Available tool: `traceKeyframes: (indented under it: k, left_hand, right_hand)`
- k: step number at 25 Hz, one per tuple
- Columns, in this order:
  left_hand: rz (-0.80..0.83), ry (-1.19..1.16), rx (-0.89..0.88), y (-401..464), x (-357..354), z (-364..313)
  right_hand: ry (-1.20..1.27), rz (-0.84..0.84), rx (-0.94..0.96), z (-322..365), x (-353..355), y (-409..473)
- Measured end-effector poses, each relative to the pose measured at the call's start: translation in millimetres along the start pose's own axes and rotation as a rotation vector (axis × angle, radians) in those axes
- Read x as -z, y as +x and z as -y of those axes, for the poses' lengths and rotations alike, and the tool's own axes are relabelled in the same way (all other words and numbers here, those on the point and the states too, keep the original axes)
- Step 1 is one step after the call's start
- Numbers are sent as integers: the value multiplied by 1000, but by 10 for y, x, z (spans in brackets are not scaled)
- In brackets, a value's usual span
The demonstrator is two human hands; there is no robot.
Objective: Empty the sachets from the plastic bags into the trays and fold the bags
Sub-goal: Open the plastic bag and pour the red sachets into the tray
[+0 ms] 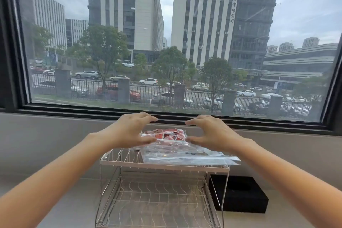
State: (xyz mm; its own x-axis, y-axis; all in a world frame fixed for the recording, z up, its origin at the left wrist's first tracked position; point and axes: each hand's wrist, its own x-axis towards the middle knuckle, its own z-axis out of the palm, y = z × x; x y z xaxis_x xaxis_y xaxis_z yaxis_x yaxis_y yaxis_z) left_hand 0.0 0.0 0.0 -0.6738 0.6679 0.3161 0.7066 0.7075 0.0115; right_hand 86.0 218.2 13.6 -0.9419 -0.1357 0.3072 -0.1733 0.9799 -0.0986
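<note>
On top tray (118, 161): clear bag (188, 155) lay flat, long side left to right
Behind it: red sachets (166, 134)
Left hand (129, 131): fingers spread open
Right hand (212, 133): fingers spread open

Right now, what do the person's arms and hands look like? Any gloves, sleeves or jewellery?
Both forearms are bare as far as the picture shows; no sleeve comes into view. The left hand and the right hand wear no gloves, and no watch, bracelet or ring shows on either. Nothing is marked on them.
</note>
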Motion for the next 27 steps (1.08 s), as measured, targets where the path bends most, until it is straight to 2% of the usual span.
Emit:
traceKeyframes:
  k: [3,7,12,14,18,22,27]
  left_hand:
    - [82,18,11,14,-132,75]
    - [132,-34,48,23,-265,171]
    - [167,-7,88,40,-395,206]
    - [159,24,98,45,-429,208]
    - [168,45,121,41,-432,289]
    - [86,21,240,6,-345,481]
    - [-166,-15,347,182,-72,502]
  right_hand:
    - [-38,103,-2,-13,-159,47]
    - [39,150,-28,-28,-310,101]
    - [-34,232,0,-66,-442,92]
    - [-48,216,-21,-85,-489,101]
    - [130,92,-79,-135,-511,182]
    - [219,19,-146,-248,-452,290]
    - [364,-51,-244,-287,-227,504]
